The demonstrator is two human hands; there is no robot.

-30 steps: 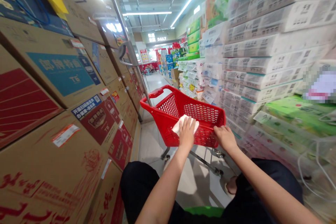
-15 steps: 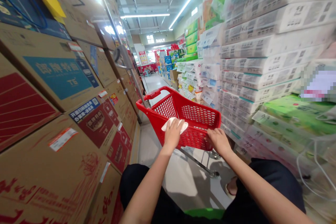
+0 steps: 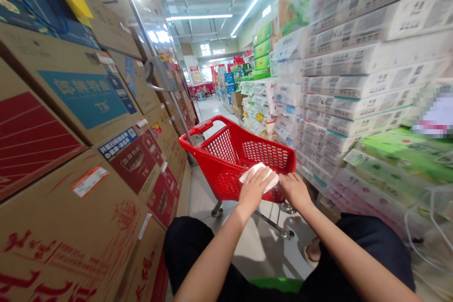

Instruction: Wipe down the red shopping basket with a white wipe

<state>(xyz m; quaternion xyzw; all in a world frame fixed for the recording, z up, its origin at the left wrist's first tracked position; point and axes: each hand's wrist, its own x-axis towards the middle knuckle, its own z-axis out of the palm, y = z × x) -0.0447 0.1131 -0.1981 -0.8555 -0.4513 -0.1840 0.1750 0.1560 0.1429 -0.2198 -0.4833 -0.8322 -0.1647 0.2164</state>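
Glossy red plastic basket (image 3: 226,170), soft white cloth (image 3: 260,177), matt cardboard boxes (image 3: 71,118).
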